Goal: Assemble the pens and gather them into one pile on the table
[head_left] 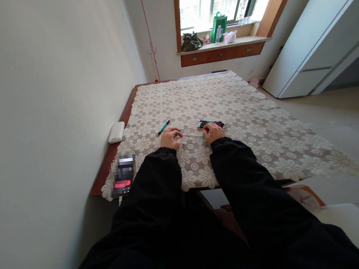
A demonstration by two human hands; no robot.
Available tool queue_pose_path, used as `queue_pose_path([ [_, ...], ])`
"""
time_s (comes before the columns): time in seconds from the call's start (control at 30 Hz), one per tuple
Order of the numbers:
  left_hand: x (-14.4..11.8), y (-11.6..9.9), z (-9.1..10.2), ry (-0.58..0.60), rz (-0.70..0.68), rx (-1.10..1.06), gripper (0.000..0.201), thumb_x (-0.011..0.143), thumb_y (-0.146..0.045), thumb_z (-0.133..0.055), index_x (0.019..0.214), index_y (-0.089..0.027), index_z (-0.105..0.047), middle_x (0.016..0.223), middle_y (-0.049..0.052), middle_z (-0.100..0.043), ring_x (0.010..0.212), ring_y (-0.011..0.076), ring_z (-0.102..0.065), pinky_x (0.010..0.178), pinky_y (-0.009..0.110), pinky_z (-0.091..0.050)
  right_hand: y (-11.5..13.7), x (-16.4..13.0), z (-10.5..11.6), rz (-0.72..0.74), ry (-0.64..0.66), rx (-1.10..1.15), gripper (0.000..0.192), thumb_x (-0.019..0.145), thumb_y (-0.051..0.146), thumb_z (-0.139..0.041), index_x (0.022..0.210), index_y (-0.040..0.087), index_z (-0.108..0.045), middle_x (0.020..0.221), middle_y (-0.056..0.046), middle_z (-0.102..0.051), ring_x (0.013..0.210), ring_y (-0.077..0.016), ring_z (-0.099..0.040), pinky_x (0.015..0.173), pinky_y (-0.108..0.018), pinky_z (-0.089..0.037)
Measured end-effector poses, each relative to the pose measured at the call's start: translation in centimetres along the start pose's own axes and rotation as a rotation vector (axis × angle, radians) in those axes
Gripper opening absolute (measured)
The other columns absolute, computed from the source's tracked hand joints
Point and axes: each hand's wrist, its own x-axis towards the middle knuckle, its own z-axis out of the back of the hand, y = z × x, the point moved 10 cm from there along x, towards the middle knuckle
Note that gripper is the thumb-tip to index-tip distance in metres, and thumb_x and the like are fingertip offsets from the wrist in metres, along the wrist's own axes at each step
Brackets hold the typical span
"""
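My left hand and my right hand are close together above the lace-covered table, fingers pinched. A thin pale strand or rod, perhaps a pen refill, spans the gap between them, its ends at the fingertips of both hands. A small teal bit shows at my right fingertips; whether it belongs to the pale piece I cannot tell. Just beyond my left hand lies a teal and black pen, slanted. Several pens, dark with teal and red parts, lie in a pile right behind my right hand, partly covered by it.
A phone with a cable lies at the table's near left corner. On the left edge sits a white power bank-like box, close to the wall. The floral lace tablecloth stretches toward the window. A white fridge stands at right.
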Motion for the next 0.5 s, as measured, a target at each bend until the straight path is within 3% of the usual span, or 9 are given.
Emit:
queue_pose_path([
  [0.13,-0.3,-0.4,-0.9,0.097,-0.007,0.063,0.02,0.067,-0.014,-0.074,0.082,-0.026,-0.081,0.125,0.003,-0.072,0.127,0.0309,-0.059,0.115,0.048,-0.044,-0.7,-0.3,-0.6,-0.039,0.079,-0.054,0.016,0.083,0.035,-0.064,0.091,0.022,-0.066,0.088,-0.007,-0.07,0.086,-0.0248,-0.063,0.079,-0.036,-0.045],
  [0.3,-0.4,-0.4,-1.2,0.117,0.003,0.074,0.008,0.07,-0.021,-0.078,0.076,-0.026,-0.08,0.126,0.003,-0.072,0.127,0.0312,-0.058,0.113,0.05,-0.043,0.4,-0.5,-1.6,0.062,0.168,-0.039,0.021,0.08,0.024,-0.063,0.101,0.022,-0.067,0.084,-0.005,-0.069,0.082,-0.0226,-0.062,0.074,-0.033,-0.045],
  [0.5,-0.4,-0.7,-1.0,0.115,0.007,0.074,0.006,0.073,-0.02,-0.077,0.076,-0.025,-0.079,0.12,0.004,-0.074,0.124,0.03,-0.06,0.11,0.048,-0.044,1.4,-0.4,-1.9,0.202,0.189,0.093,0.02,0.085,0.021,-0.062,0.103,0.022,-0.07,0.091,-0.006,-0.07,0.09,-0.0238,-0.064,0.086,-0.036,-0.05],
])
